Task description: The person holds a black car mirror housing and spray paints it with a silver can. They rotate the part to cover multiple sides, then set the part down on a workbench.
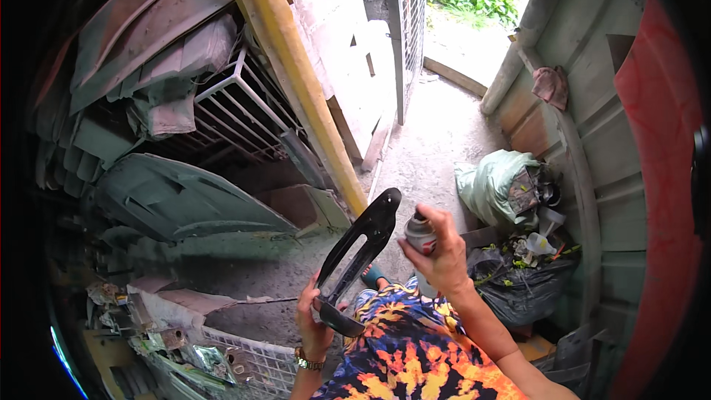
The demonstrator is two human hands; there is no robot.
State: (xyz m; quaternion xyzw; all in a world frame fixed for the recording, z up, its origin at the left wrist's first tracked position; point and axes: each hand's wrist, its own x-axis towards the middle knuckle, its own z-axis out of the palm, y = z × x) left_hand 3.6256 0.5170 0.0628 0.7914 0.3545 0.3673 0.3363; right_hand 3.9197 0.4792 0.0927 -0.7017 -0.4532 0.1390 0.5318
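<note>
A long, glossy black part [380, 218] with a slot through its middle slants up in front of me, its rounded end on top. My left hand [314, 326] grips it near the lower end, a watch [307, 360] on that wrist. In my right hand [447, 261] is a spray can [421, 232], held upright just right of the part, with the index finger on its top. Can and part do not touch. Whether any spray comes out cannot be seen.
Stacked cardboard [167, 11] and a metal rack [248, 104] fill the left behind a yellow post [296, 67]. At right, a pale green sack [492, 181] and a black rubbish bag [522, 296] stand by a metal wall. A mesh gate [409, 30] stands at the doorway.
</note>
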